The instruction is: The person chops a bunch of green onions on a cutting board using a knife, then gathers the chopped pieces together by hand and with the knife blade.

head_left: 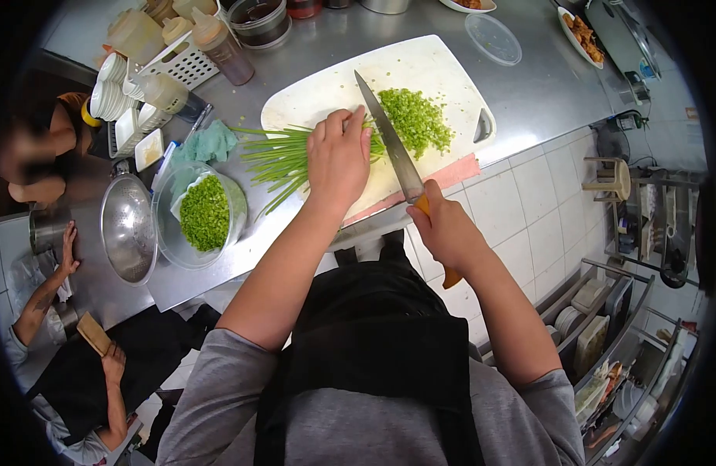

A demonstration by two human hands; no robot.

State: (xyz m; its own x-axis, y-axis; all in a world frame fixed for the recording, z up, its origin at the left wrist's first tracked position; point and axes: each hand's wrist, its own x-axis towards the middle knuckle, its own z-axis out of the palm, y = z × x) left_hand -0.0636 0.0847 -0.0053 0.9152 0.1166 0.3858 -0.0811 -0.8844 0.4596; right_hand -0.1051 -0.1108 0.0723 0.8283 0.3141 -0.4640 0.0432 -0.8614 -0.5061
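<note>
A white cutting board point(304, 107) lies on the steel counter. My left hand point(339, 155) presses down on a bunch of long green onions point(276, 159), its fingers bent and close together near their cut end. My right hand point(450, 227) is wrapped round the orange handle of a large knife point(395, 147). The blade points up and to the left across the board, just right of my left fingertips. Beyond the blade is a pile of chopped green onion point(415, 120). A pink cloth point(455, 172) shows under the board's near edge.
To the left are a clear bowl of chopped greens point(204, 213), a steel colander point(130, 229) and a teal cloth point(206, 143). Sauce bottles point(222, 50) and a clear lid point(493, 39) stand or lie farther back. Two other people are at the left; one holds a wooden block point(95, 334).
</note>
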